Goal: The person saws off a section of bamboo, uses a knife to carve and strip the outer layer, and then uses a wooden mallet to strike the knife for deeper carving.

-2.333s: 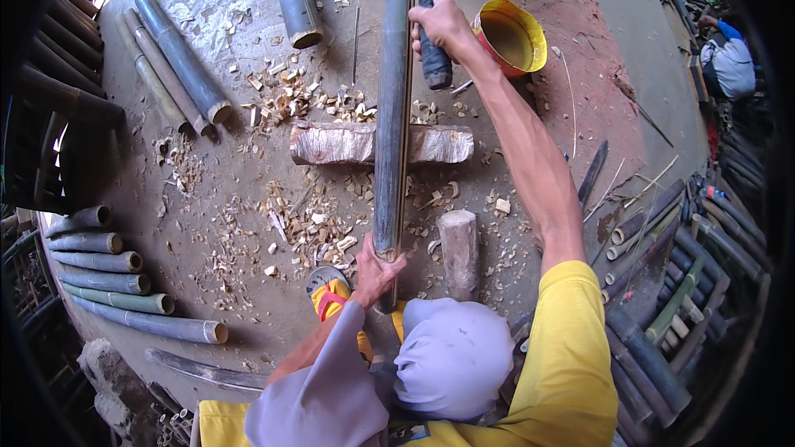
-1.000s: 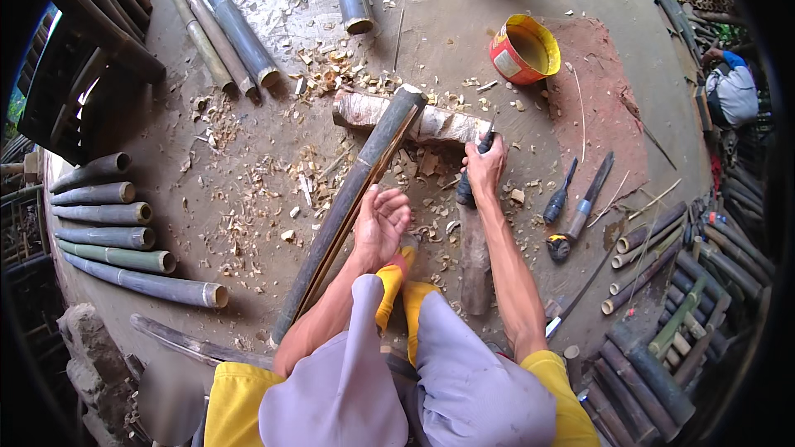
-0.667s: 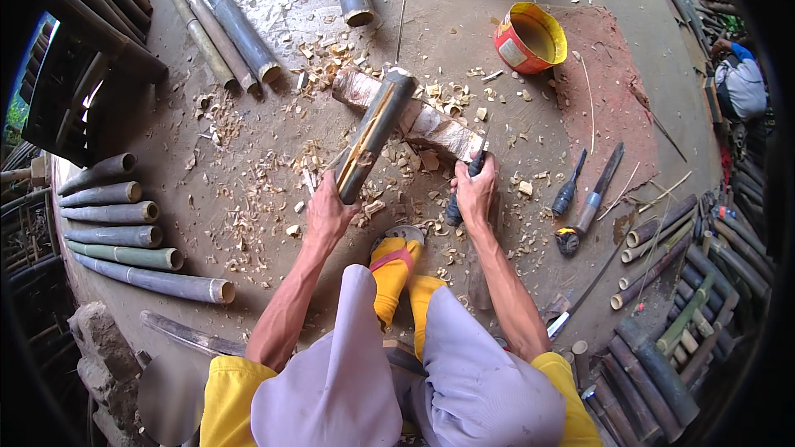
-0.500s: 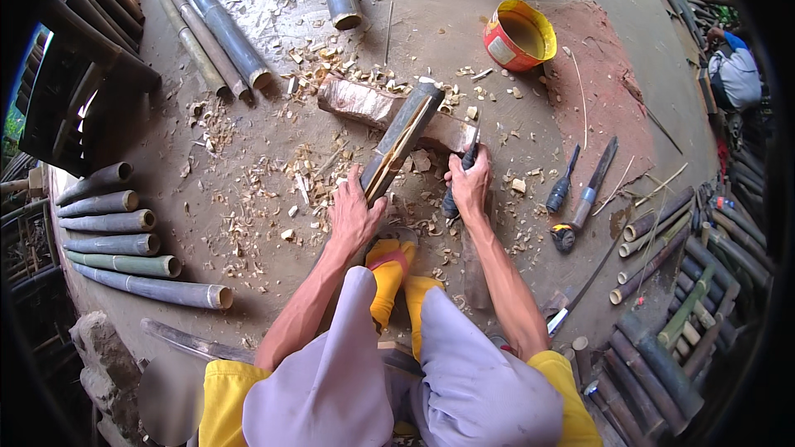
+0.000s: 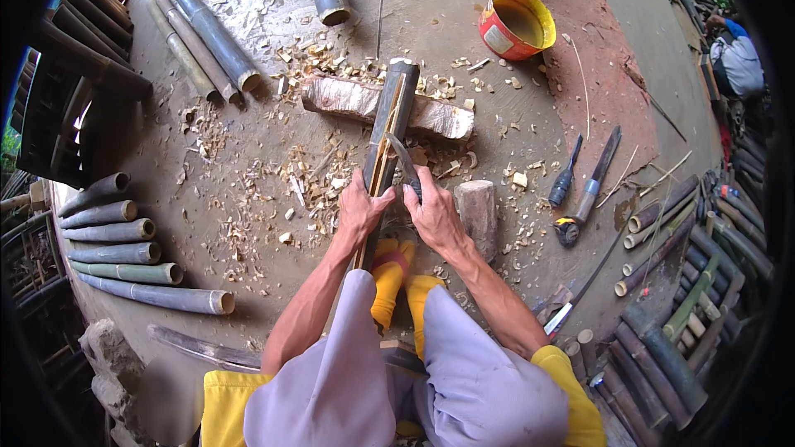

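**Bamboo pole braced on a log, blade set into its split**

Bamboo is what both my hands are on: a long dark green bamboo pole [image 5: 389, 128], already opened along its length so the pale inside shows as a yellow strip. Its far end rests across a rough, pale wooden log [image 5: 364, 101] lying crosswise on the ground, which lifts that end off the dirt and keeps it from rolling; the near end runs down toward my yellow-socked feet [image 5: 396, 277], so the pole is pinned between log and body.

My left hand [image 5: 361, 211] is curled around the pole's near part, fingers closed over it, thumb toward the split, holding it steady. My right hand [image 5: 434, 217] is closed around the handle of a curved dark metal knife [image 5: 403, 167], whose blade arcs up and sits in or against the split; I cannot tell how deep it goes.

Just right of that hand stands a short stubby wooden block [image 5: 479, 209], upright and close enough to grab. Further right, two dark-handled tools [image 5: 586, 186] lie on the ground, apart from my work. A yellow-and-red bucket [image 5: 516, 23] stands beyond the log. Wood chips [image 5: 310, 182] litter the ground around the pole. Cut bamboo sections [image 5: 124, 252] lie stacked at my left, well clear.
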The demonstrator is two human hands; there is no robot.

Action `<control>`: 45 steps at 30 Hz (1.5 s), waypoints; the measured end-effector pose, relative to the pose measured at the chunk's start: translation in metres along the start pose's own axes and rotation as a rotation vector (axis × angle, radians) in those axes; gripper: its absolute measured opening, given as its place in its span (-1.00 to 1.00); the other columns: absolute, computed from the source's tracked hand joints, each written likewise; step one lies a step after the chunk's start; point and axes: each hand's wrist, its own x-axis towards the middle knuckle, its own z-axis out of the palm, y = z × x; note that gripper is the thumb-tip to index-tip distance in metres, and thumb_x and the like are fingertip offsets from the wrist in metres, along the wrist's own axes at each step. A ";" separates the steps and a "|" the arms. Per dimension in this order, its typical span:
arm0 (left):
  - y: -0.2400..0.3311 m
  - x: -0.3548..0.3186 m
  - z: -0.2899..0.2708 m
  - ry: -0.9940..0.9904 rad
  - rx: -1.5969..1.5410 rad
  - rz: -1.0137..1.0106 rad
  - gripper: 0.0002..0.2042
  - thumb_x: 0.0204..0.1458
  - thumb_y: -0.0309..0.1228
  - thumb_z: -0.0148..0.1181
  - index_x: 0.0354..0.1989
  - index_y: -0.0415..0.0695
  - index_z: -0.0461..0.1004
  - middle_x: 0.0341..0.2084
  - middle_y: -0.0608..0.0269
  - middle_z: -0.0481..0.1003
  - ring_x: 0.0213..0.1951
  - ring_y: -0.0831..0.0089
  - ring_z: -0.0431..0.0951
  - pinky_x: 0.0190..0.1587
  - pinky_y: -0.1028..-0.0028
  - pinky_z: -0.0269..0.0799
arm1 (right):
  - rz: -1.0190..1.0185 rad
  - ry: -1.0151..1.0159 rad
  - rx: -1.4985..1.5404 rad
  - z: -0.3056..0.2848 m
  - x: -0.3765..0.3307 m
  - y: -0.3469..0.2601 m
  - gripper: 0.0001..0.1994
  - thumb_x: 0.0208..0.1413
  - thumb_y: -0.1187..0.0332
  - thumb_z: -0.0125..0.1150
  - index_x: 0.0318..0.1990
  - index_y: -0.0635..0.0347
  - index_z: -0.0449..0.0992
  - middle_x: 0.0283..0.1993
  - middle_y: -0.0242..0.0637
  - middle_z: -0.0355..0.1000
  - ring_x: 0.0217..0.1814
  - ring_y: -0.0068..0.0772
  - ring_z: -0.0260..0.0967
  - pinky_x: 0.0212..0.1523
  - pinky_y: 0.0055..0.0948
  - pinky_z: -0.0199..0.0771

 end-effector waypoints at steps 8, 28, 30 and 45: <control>0.001 -0.002 0.000 0.014 0.017 0.000 -0.48 -0.17 -0.14 0.30 -0.22 -0.31 0.24 -0.47 -0.25 0.48 -0.36 -0.13 0.53 -0.30 0.13 0.43 | 0.047 -0.106 -0.074 -0.009 0.003 -0.008 -0.79 0.11 0.46 0.03 -0.15 0.33 0.22 -0.50 0.20 0.39 -0.39 0.27 0.39 -0.47 0.04 0.36; -0.002 -0.002 0.005 0.054 0.042 0.031 -0.47 -0.11 -0.10 0.26 -0.24 -0.33 0.22 -0.51 -0.28 0.48 -0.39 -0.15 0.54 -0.34 0.11 0.46 | 0.295 0.046 0.341 0.022 0.038 -0.022 -0.78 0.17 0.37 -0.01 -0.17 0.37 0.22 -0.69 -0.11 0.37 -0.69 -0.34 0.41 -0.74 -0.31 0.36; 0.015 -0.002 0.003 0.021 0.056 0.008 -0.48 -0.12 -0.14 0.26 -0.22 -0.33 0.21 -0.49 -0.30 0.48 -0.38 -0.15 0.53 -0.34 0.11 0.45 | 0.288 0.104 0.319 0.008 0.073 -0.024 -0.77 0.17 0.36 -0.01 -0.18 0.37 0.20 -0.69 -0.11 0.37 -0.69 -0.32 0.42 -0.74 -0.30 0.38; 0.013 -0.008 0.003 0.043 0.119 0.023 -0.55 -0.14 -0.32 0.26 -0.22 -0.29 0.15 -0.42 -0.30 0.44 -0.31 -0.21 0.47 -0.27 0.07 0.38 | 0.390 0.110 0.380 0.014 0.095 -0.015 -0.79 0.13 0.41 0.03 -0.22 0.37 0.20 -0.61 -0.08 0.39 -0.66 -0.31 0.43 -0.72 -0.35 0.45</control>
